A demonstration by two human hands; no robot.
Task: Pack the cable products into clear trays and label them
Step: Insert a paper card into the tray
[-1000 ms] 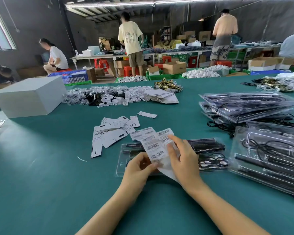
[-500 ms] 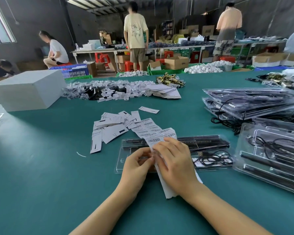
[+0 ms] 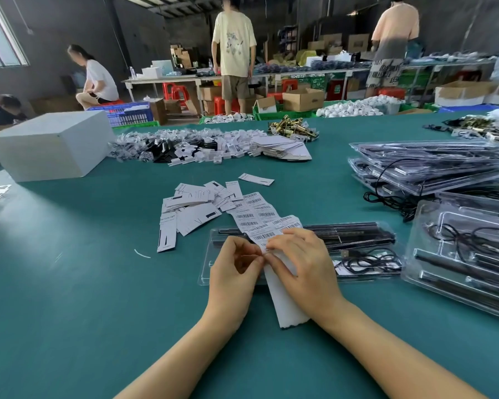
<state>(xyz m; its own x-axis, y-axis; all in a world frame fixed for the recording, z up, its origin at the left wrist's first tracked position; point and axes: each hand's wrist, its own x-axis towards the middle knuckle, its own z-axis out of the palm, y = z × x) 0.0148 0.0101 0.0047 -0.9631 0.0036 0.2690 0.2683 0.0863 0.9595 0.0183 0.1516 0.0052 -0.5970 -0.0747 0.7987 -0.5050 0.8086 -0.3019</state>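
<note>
While a clear plastic tray (image 3: 366, 249) of black cable products lies on the green worktop (image 3: 69, 283), a white barcode label strip (image 3: 260, 220) draped across it is pinched by left hand (image 3: 234, 272) and right hand (image 3: 303, 269).

We have both forearms reaching forward, bare, converging toward the middle. Our left hand (image 3: 233, 272) is curled, thumb and forefinger tips pinched together at its right side. Our right hand (image 3: 301, 266) lies palm-down beside it, fingers bent, fingertips meeting the left hand's pinch.
</note>
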